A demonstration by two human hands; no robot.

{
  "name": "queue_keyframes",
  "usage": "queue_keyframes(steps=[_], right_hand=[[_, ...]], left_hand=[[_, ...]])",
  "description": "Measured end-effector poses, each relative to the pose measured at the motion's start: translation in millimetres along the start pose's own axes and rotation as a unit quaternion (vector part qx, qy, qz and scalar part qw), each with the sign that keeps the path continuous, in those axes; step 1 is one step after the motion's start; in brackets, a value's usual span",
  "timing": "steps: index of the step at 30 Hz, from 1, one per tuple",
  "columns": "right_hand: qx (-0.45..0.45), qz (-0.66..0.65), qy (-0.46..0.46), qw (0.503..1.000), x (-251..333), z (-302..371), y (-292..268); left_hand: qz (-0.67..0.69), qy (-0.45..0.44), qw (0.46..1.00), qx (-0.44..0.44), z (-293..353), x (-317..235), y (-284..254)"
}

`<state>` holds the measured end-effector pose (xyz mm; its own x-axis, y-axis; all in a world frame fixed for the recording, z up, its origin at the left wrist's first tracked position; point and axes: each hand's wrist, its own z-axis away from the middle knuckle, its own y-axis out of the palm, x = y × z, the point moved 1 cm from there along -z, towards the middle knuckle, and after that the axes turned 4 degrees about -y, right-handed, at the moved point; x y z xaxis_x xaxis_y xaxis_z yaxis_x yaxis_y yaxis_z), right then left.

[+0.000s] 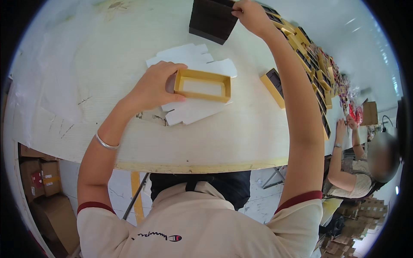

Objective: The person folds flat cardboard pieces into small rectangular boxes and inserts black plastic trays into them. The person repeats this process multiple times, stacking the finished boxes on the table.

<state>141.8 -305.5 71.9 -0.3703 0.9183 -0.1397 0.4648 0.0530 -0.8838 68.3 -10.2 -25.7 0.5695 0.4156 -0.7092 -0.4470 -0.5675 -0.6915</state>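
My left hand (159, 84) is closed on the left end of a gold open-topped box (202, 97), thumb on the near side and fingers on the far side. The box has a pale bottom with nothing lying in it. Flat white die-cut card pieces (187, 112) lie beneath and around it. Farther off, my right arm stretches out to a dark, block-shaped piece (211, 21) at the table's far side. My right hand (251, 17) pinches that piece's upper right edge; whether it is one block or a stack I cannot tell.
A gold box with a black insert (274, 88) stands beside my right forearm. Many similar gold boxes (307, 60) fill the table's right side. Clear plastic sheeting (51, 73) covers the left. Another person (350, 176) works at the far right. Cardboard cartons (47, 180) sit at lower left.
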Motion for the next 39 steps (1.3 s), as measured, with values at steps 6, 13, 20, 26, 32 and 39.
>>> queue_keyframes(steps=[6, 13, 20, 26, 32, 39], right_hand=[[0.061, -0.092, 0.121, 0.986, 2.7, -11.5, -22.9], [-0.115, -0.395, 0.219, 0.885, 36.2, 46.6, -89.6], [0.178, -0.439, 0.428, 0.77, 97.6, 142.0, -54.2], [0.177, -0.3, 0.33, 0.877, 120.8, 127.3, -35.4], [0.095, -0.302, 0.083, 0.945, 120.6, 154.7, -59.1], [0.057, -0.301, -0.006, 0.952, 112.9, 182.7, -62.5]], left_hand=[[-0.028, -0.018, 0.999, 0.003, 0.8, -5.1, -3.0], [-0.028, 0.054, 0.997, -0.039, 2.1, 1.4, 0.9], [-0.034, 0.067, 0.997, -0.034, 5.0, -12.8, 7.0], [0.003, 0.04, 0.999, -0.006, 5.4, -20.8, 12.3], [0.011, 0.009, 0.999, 0.05, -2.4, -28.0, 2.1], [-0.004, -0.042, 0.99, 0.133, -17.4, -46.4, -2.0]])
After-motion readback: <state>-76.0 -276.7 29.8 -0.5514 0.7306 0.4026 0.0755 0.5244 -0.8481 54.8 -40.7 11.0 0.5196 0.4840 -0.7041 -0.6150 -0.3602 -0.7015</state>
